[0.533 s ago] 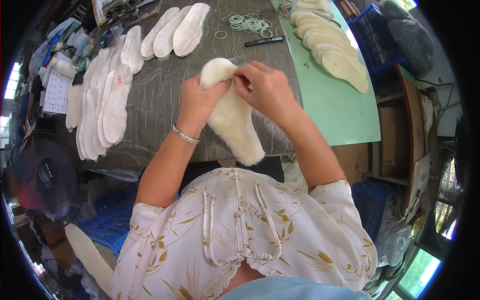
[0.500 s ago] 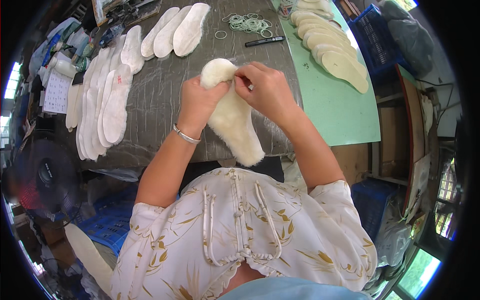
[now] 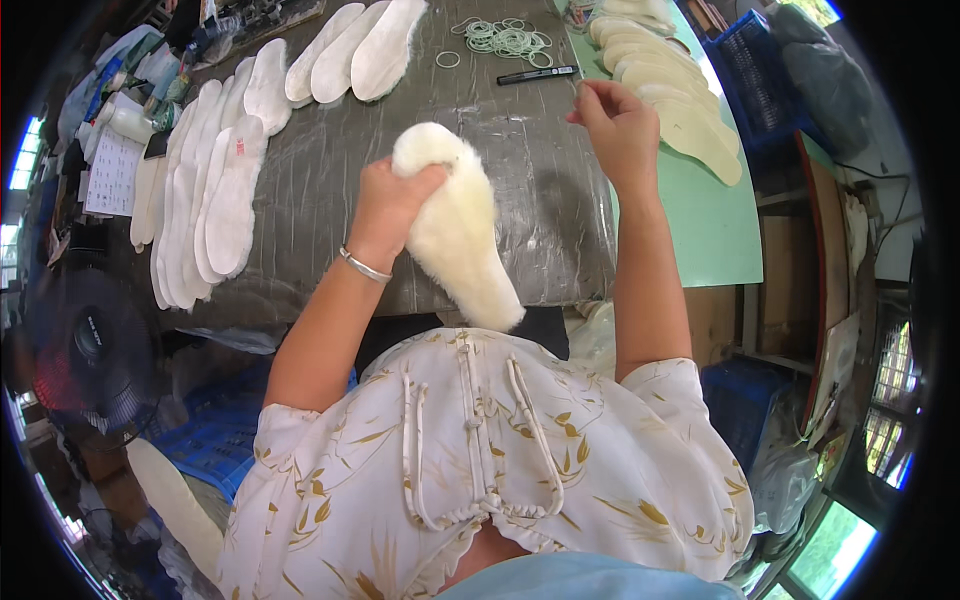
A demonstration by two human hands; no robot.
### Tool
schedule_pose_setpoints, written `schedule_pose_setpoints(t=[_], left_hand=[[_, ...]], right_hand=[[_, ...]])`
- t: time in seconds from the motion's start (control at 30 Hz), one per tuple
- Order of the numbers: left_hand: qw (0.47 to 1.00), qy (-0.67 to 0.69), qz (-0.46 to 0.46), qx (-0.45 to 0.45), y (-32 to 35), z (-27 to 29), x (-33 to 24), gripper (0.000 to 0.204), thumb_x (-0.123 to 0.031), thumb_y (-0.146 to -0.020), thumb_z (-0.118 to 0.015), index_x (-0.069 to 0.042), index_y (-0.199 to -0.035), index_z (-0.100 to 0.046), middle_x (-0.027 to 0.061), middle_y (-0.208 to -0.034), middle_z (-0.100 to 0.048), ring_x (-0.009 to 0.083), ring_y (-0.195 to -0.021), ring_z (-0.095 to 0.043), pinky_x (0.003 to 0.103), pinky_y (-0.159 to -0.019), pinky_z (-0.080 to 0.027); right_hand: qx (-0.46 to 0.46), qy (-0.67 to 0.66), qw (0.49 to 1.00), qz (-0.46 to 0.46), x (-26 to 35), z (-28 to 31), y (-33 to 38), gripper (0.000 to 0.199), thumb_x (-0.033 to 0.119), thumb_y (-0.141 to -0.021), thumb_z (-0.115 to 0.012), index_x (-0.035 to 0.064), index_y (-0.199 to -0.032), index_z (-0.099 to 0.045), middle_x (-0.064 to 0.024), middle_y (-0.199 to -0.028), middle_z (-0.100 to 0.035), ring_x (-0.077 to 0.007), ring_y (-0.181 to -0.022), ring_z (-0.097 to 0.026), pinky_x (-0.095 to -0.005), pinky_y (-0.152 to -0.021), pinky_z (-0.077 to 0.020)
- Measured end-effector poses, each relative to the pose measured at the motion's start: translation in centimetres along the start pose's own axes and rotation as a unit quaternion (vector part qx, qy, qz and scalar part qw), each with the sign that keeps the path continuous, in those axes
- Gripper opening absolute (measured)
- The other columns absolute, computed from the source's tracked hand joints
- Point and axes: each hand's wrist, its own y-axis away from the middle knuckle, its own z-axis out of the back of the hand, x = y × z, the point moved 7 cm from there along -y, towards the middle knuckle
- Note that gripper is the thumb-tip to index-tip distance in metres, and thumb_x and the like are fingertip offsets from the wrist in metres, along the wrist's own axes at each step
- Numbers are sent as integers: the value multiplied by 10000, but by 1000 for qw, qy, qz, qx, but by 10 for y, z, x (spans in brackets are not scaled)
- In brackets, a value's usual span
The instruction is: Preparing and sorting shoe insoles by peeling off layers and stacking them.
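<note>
My left hand (image 3: 392,205) grips a fluffy cream fleece insole (image 3: 462,240) near its upper end, with the thumb pressed on the pile. The insole slants down to the right, its lower end near my shirt over the table's front edge. A small dark speck shows in the fleece beside the thumb. Up and to the right, apart from the insole, my right hand (image 3: 620,130) is raised with thumb and fingertips pinched together. Whatever is between those fingertips is too small to make out. Just left of these fingers lies a black marker pen (image 3: 537,75).
White insoles (image 3: 232,200) overlap in a row on the dark table (image 3: 330,190) at left, with more (image 3: 385,50) at the back. Pale green rubber bands (image 3: 508,42) lie behind the pen. Cream insoles (image 3: 690,130) fan out on a green board (image 3: 715,235). A fan (image 3: 95,340) stands at left.
My right hand has left the insole and moved up and to the right, still pinched. My left hand keeps its hold, and the insole has shifted slightly left.
</note>
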Motion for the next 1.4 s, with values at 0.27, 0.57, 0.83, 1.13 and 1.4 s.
schedule_pose_setpoints(t=[0.27, 0.57, 0.83, 1.13, 1.4], left_hand=[[998, 40, 8, 46, -6, -9, -3, 283, -75, -829, -700, 50, -1080, -664, 100, -1010, -703, 167, -870, -691, 306, -763, -561], [999, -18, -26, 18, 2, -8, -20, 273, -115, -806, -754, 44, -1019, -694, 94, -948, -720, 142, -805, -690, 281, -702, -562], [993, -86, 19, 75, 0, -14, 2, 303, -164, -769, -807, 35, -978, -714, 94, -920, -728, 135, -801, -686, 290, -693, -559], [996, -90, -12, 19, -11, -13, 13, 259, -115, -741, -760, 60, -925, -712, 89, -860, -724, 137, -749, -679, 300, -657, -553], [990, 48, 98, 92, 5, 0, 15, 300, -104, -790, -771, 45, -1038, -690, 111, -979, -720, 191, -850, -705, 330, -762, -570]], right_hand=[[194, 7, 972, 130, 50, -49, 59, 161, 42, -872, -666, -8, -1022, -700, -88, -921, -695, -142, -779, -688, -254, -661, -551], [168, 117, 944, 257, 61, -72, 59, 118, 35, -817, -687, -2, -926, -706, -126, -817, -676, -225, -668, -671, -302, -615, -543], [247, 129, 925, 258, 59, -71, 72, 78, 92, -809, -646, 28, -843, -674, -124, -768, -653, -331, -675, -645, -419, -616, -528], [143, 218, 911, 318, 40, -78, 75, 96, 122, -826, -655, 49, -853, -600, -130, -765, -628, -348, -610, -629, -441, -565, -526], [63, -75, 995, -15, -9, -12, 11, 195, 105, -943, -589, -69, -1002, -655, -63, -762, -659, -137, -676, -681, -264, -612, -558]])
